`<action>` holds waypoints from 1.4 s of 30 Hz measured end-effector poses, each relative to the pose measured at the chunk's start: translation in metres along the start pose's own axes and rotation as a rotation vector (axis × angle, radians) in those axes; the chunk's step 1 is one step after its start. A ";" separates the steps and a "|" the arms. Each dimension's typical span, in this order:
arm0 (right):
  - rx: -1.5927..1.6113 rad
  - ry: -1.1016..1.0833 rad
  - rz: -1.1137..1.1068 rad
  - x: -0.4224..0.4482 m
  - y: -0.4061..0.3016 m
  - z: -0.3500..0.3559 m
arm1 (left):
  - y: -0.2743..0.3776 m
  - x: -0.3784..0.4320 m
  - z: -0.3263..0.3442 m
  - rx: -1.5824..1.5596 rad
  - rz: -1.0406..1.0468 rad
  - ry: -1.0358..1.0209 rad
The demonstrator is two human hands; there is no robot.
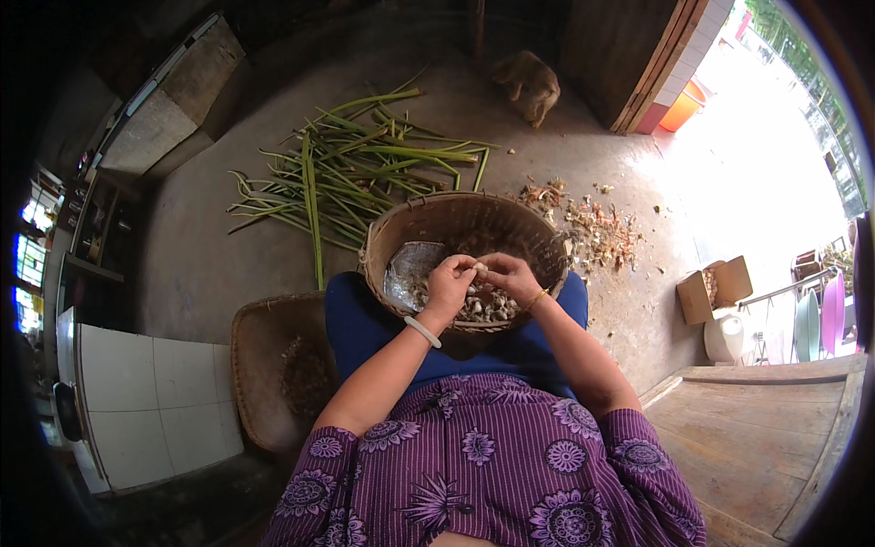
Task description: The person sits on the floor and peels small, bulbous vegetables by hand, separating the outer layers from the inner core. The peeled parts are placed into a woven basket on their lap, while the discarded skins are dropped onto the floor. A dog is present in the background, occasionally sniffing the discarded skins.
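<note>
My left hand (451, 279) and my right hand (508, 277) meet above a woven bamboo basket (465, 205). Their fingertips pinch one small pale piece (481, 267), which looks like a garlic clove. The basket rests between my knees. Lying in its bottom are many pale bulbs or cloves (487, 308), partly hidden by my hands and wrists. A shiny silvery sheet (408, 267) lines the left part of the basket, with loose debris on it.
Long green stalks (383, 154) lie heaped on the floor ahead. Peelings and scraps (605, 232) are scattered to the right. A tan dog (533, 85) stands farther off. Beside my left leg is a shallow woven basket (256, 372). An open cardboard box (697, 301) and a wooden panel (759, 424) are at right.
</note>
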State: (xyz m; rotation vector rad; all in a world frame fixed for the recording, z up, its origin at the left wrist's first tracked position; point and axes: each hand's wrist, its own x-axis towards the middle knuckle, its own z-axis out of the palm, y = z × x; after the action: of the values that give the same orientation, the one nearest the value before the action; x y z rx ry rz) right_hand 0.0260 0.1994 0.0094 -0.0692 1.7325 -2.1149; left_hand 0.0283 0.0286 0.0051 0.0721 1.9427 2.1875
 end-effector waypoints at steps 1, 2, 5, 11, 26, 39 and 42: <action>0.031 -0.010 0.001 0.000 0.001 0.000 | -0.001 0.000 -0.001 -0.040 0.000 0.002; 0.055 -0.016 -0.019 0.000 0.002 0.000 | -0.002 0.000 -0.001 -0.054 -0.035 -0.010; 0.074 -0.016 -0.090 0.002 0.004 -0.001 | 0.007 0.000 -0.002 -0.118 -0.184 -0.064; -0.145 0.044 -0.234 0.009 0.020 -0.007 | 0.011 0.002 -0.007 -0.371 -0.429 -0.231; -0.099 -0.123 -0.028 0.000 0.003 -0.003 | 0.003 0.000 -0.004 -0.129 -0.292 -0.213; 0.094 -0.090 0.034 -0.003 -0.001 -0.002 | 0.010 -0.002 -0.002 -0.220 -0.316 -0.198; 0.076 -0.077 0.037 -0.004 -0.004 -0.002 | 0.024 -0.005 0.002 -0.244 -0.359 -0.224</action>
State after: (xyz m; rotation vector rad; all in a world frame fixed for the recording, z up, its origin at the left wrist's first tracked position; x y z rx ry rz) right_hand 0.0285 0.2028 0.0133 -0.0952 1.5955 -2.1208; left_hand 0.0301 0.0267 0.0296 -0.0629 1.4329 2.0552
